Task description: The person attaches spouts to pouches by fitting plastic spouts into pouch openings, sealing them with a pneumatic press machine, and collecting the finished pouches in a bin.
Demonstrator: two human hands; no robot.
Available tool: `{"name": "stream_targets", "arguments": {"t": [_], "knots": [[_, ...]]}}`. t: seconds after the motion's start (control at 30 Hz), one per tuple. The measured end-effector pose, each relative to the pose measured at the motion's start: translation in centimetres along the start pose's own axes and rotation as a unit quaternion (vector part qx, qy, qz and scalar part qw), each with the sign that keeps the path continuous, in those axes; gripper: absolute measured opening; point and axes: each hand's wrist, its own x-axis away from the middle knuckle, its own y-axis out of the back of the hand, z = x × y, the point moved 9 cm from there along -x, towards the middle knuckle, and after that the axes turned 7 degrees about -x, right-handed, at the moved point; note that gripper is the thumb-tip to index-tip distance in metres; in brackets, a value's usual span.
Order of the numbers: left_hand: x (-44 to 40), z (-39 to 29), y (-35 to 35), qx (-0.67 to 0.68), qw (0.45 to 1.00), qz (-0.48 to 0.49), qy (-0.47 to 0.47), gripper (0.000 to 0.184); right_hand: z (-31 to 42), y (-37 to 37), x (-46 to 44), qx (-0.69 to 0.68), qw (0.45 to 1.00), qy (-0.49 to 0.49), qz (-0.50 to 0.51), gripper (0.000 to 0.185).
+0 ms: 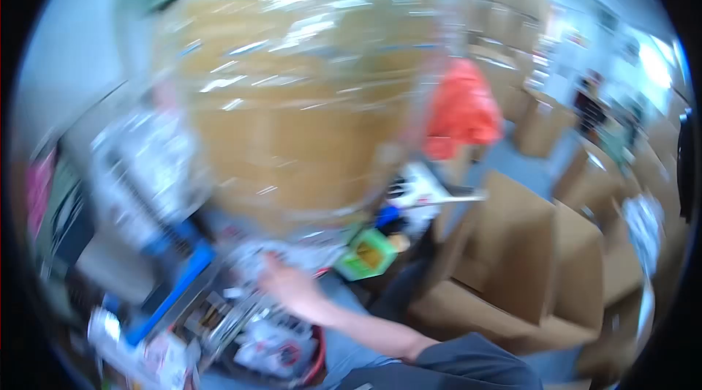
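Observation:
My right hand [289, 287] reaches in from the lower right, past a dark sleeve [468, 364]. It is over a cluttered surface, nearest to loose clear plastic [296, 251] and a red-rimmed container [319, 361] that holds a plastic bag [274, 350] and small metal-looking items [230, 328]. Motion smears the fingers, so I cannot tell what they hold, if anything. A green box [368, 255] with a yellow inside stands to the right of the hand. My left hand is out of view.
A large film-wrapped carton stack [292, 119] rises straight ahead. Open cardboard boxes [512, 265] crowd the right, with an orange-red bag [464, 108] behind them. At the left are a blue-edged object [175, 287] and clear plastic wrapping [146, 163]. Another person [589, 101] is far back at right.

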Motion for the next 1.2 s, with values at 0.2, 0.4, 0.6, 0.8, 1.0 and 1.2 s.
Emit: {"name": "stream_targets", "arguments": {"t": [0.2,0.4,0.6,0.8,1.0,1.2], "knots": [[2.5,-14.9,6.0,-0.003,0.995,-0.095,-0.043,0.046,13.4,2.0,9.0,-0.164,0.903,0.397,0.034,0.04],[2.7,-19.8,8.9,0.009,0.995,-0.031,-0.09,0.043,15.1,2.2,11.4,-0.195,0.846,0.471,0.156,0.043],[2.7,-20.8,8.8,0.0,0.994,-0.045,-0.096,0.039,14.2,3.0,10.8,-0.109,0.871,0.453,0.155,0.038],[2.8,-22.3,7.0,0.141,0.977,0.077,-0.138,0.032,14.0,5.0,11.2,-0.229,0.851,0.448,0.147,0.048],[6.9,-11.1,4.7,0.438,0.876,-0.089,0.183,0.008,4.9,-0.1,10.5,-0.332,0.914,0.148,0.178,0.037],[8.5,-9.8,1.7,0.509,0.825,-0.059,0.239,0.008,-8.8,-25.4,24.1,-0.068,0.845,0.16,0.506,0.029]]}}
